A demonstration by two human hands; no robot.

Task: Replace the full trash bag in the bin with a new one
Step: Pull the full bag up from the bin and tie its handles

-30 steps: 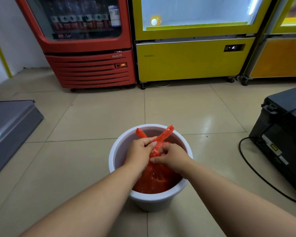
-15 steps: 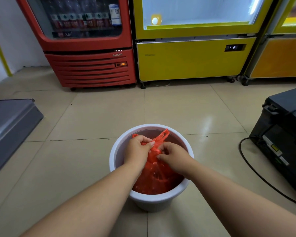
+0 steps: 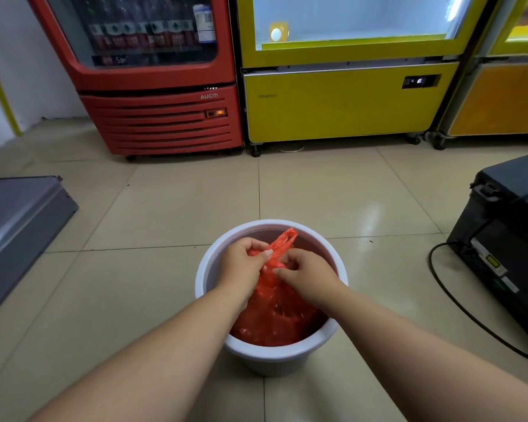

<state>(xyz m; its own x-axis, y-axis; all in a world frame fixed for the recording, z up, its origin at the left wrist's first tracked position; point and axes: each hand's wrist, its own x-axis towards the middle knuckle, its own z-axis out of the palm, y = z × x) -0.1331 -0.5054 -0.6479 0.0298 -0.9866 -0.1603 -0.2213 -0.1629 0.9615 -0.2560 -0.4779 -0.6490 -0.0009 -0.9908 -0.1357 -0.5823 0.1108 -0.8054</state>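
Fingers of your left hand and right hand pinch the red bag handles; lifting it from the bin and relining remain.

A red beverage cooler stands beside a yellow display fridge on the tiled floor; a black cabinet with cable stands right.
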